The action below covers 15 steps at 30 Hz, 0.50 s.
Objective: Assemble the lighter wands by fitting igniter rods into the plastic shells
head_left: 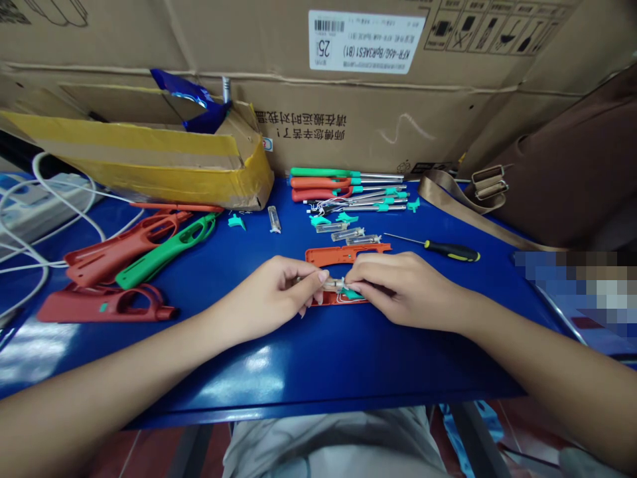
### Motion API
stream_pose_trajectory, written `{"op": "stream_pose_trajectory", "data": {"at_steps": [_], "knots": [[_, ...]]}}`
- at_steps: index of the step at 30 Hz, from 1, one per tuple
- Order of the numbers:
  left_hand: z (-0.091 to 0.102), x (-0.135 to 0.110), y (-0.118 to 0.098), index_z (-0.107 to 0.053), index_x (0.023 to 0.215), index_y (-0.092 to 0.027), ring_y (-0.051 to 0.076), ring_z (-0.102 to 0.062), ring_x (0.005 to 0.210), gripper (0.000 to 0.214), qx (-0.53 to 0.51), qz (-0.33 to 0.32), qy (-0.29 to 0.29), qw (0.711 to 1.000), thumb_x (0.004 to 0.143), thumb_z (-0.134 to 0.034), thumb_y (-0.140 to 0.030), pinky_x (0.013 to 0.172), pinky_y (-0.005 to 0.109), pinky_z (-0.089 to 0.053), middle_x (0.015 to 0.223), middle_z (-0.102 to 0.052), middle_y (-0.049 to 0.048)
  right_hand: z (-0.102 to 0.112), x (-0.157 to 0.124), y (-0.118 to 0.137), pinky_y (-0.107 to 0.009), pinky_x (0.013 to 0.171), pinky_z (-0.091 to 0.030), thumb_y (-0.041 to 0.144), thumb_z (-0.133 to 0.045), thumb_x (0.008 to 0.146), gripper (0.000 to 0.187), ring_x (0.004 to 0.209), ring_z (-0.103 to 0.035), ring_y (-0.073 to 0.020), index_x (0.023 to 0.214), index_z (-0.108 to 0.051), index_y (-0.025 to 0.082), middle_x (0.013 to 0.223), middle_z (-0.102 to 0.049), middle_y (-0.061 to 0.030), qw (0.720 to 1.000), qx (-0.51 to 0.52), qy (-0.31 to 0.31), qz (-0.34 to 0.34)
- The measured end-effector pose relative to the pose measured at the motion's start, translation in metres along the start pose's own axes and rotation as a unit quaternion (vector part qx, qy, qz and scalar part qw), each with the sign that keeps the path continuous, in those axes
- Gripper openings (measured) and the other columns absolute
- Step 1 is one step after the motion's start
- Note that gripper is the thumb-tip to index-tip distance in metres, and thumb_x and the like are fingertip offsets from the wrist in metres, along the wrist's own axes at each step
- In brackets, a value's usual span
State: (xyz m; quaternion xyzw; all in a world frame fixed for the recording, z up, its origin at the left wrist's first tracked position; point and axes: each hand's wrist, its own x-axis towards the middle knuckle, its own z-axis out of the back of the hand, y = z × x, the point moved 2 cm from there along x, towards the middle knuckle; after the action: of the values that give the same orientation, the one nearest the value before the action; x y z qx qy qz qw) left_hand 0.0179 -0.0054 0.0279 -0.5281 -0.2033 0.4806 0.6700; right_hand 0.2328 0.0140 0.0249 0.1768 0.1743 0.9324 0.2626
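My left hand [281, 292] is closed round a clear lighter fuel tank [330, 285], held lengthwise above the table. The fingers of my right hand [415, 289] pinch the tank's whitish valve end; the exact grip is partly hidden. Directly beneath lies an orange lighter shell half [328, 301], largely covered by my hands, with a teal trigger [351, 294] and thin white wires in it. Just beyond my fingers rests another orange shell half [331, 255]. Several more clear fuel tanks [347, 234] lie behind that.
Lighter barrels [381, 178] lie in a row at the back. A screwdriver [452, 251] sits to the right near a brown strap [450, 186]. Red and green lighter shells [166, 249] are piled left, beside white cables [37, 249]. A yellow-taped carton [199, 169] stands behind.
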Motion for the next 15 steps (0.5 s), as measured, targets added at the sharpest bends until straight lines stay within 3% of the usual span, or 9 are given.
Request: {"op": "stream_pose_trajectory", "data": {"at_steps": [7, 15], "knots": [[0.011, 0.000, -0.006, -0.078, 0.100, -0.020, 0.017, -0.069, 0.090, 0.023, 0.070, -0.087, 0.011, 0.994, 0.094, -0.062, -0.035, 0.081, 0.026, -0.051, 0.101, -0.078, 0.0029, 0.007, 0.000, 0.007, -0.027, 0.068, -0.041, 0.024, -0.052, 0.100, 0.015, 0.082, -0.064, -0.0148, 0.105, -0.065, 0.021, 0.097, -0.071, -0.0025, 0.999, -0.048, 0.005, -0.009], [0.020, -0.007, -0.008, -0.080, 0.101, -0.023, 0.016, -0.070, 0.084, 0.015, 0.227, -0.126, 0.002, 0.966, 0.090, -0.071, -0.029, 0.078, 0.025, -0.050, 0.095, -0.078, 0.0002, 0.012, -0.001, 0.008, -0.031, 0.071, -0.045, 0.022, -0.053, 0.097, 0.016, 0.088, -0.066, -0.0193, 0.104, -0.067, 0.020, 0.102, -0.071, -0.0047, 0.992, -0.125, 0.005, 0.014]]}}
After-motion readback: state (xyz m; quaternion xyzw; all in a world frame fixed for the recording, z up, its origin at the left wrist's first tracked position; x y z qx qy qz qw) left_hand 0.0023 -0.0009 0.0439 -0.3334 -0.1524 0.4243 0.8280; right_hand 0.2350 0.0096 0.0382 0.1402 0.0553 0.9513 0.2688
